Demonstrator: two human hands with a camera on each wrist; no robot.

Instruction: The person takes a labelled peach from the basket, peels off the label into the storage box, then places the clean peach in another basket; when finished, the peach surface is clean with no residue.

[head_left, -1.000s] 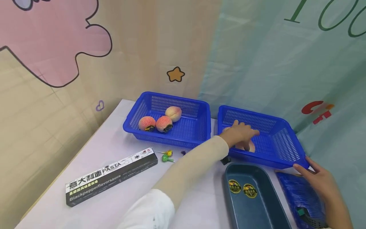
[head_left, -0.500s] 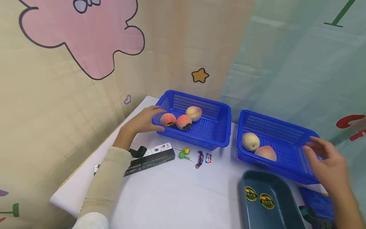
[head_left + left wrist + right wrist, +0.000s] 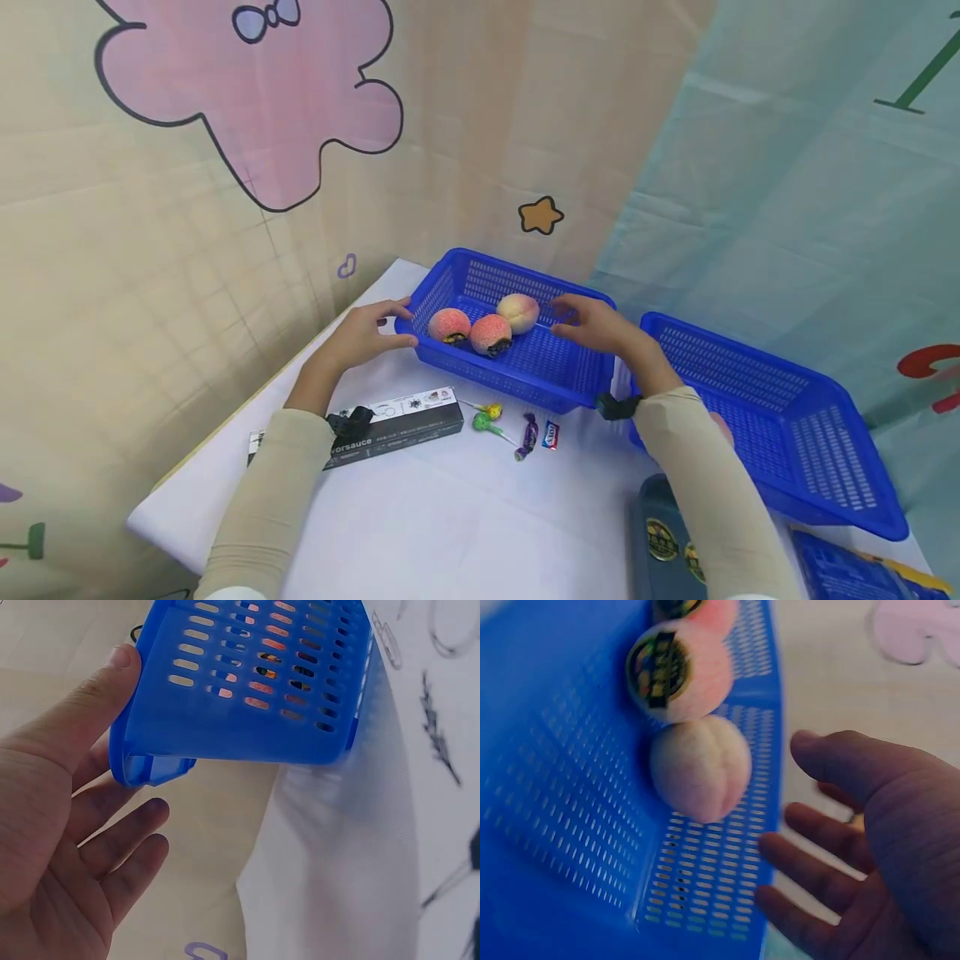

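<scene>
My left hand point(image 3: 358, 336) is at the left end of a blue plastic basket point(image 3: 517, 392). Its thumb and index finger straddle the rim, and the other fingers are spread below in the left wrist view. Over the right part of that basket hovers my right hand point(image 3: 596, 323), fingers loosely bent around nothing. Three peaches lie inside: a pale one point(image 3: 518, 313) and two redder ones with dark labels, a left peach point(image 3: 449, 324) and a middle peach point(image 3: 491, 334). The right wrist view shows the pale peach point(image 3: 702, 769) apart from the right fingers.
A second blue basket point(image 3: 795, 396) stands to the right, a peach partly hidden by the right sleeve. A pasta box point(image 3: 420, 425), lollipops point(image 3: 483, 422), a purple-wrapped candy point(image 3: 529, 435) and small packet point(image 3: 551, 435) lie in front. A dark tray point(image 3: 647, 533) and blue package point(image 3: 855, 571) sit at front right.
The left hand left the right basket and came to the left basket's rim. The right hand moved from the right basket to above the left one. The view turned left.
</scene>
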